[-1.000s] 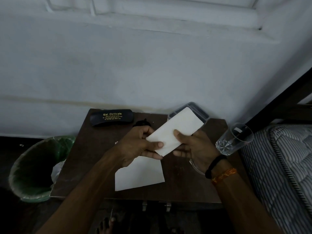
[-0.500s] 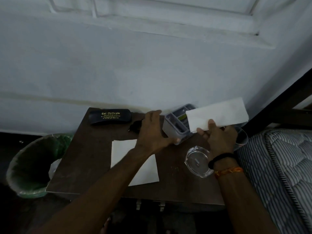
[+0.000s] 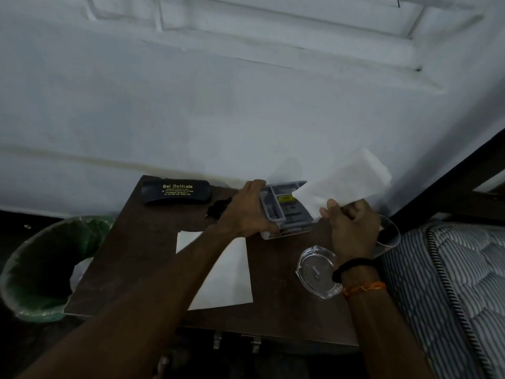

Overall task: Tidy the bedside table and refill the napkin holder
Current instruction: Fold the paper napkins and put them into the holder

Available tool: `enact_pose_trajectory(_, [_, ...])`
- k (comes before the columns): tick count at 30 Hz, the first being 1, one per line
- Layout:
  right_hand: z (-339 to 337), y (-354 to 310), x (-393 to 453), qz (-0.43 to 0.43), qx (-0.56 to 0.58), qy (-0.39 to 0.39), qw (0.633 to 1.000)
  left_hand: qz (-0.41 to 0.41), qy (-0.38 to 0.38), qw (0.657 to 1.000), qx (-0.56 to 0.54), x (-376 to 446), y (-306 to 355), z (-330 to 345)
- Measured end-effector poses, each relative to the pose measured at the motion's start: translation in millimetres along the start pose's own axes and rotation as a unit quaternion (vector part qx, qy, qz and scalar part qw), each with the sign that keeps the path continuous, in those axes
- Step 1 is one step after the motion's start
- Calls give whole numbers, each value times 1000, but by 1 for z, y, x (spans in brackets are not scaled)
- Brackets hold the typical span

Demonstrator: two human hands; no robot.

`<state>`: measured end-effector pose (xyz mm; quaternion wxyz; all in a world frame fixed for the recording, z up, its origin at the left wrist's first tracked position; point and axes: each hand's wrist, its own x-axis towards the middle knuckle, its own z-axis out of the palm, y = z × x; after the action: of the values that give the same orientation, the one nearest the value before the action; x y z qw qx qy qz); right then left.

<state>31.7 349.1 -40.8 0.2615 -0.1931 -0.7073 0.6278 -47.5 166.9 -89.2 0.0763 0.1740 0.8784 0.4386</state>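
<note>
My left hand point(image 3: 243, 212) gripped the grey napkin holder point(image 3: 287, 209) at the table's point(image 3: 142, 255) far edge. My right hand point(image 3: 352, 228) pinched the folded napkin point(image 3: 347, 184), raised just above the holder's right side.

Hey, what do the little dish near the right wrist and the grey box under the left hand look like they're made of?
The dish looks like clear glass: transparent, thick-walled, with bright glints along its rim. The grey box looks like matte moulded plastic, with thin divider walls inside; I can't be sure in this dim light.
</note>
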Motion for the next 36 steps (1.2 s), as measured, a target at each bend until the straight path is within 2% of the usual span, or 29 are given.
enact_pose_trajectory(3, [7, -2, 3, -26, -15, -20, 999, -10, -67, 997, -33, 3, -12, -17])
enact_pose_trajectory(10, [25, 4, 12, -28, -16, -88, 996, -21, -143, 981, -126, 6, -29, -32])
enact_pose_trajectory(14, [31, 5, 19, -85, -195, -82, 974, -17, -171, 978, -117, 10, -30, -33])
enact_pose_trajectory(21, [49, 10, 23, -111, -260, -122, 951, 16, -206, 978, -12, 20, -18, -41])
enact_pose_trajectory(23, [53, 8, 21, -117, -264, -122, 949, 30, -165, 986, -22, 18, -7, -46])
enact_pose_trajectory(27, [53, 3, 22, -128, -298, -99, 941, 58, -13, 998, -22, 26, 21, -50])
enact_pose_trajectory(36, [43, 15, 29, -131, -322, -81, 934, 95, 70, 993, -10, 30, 27, -35])
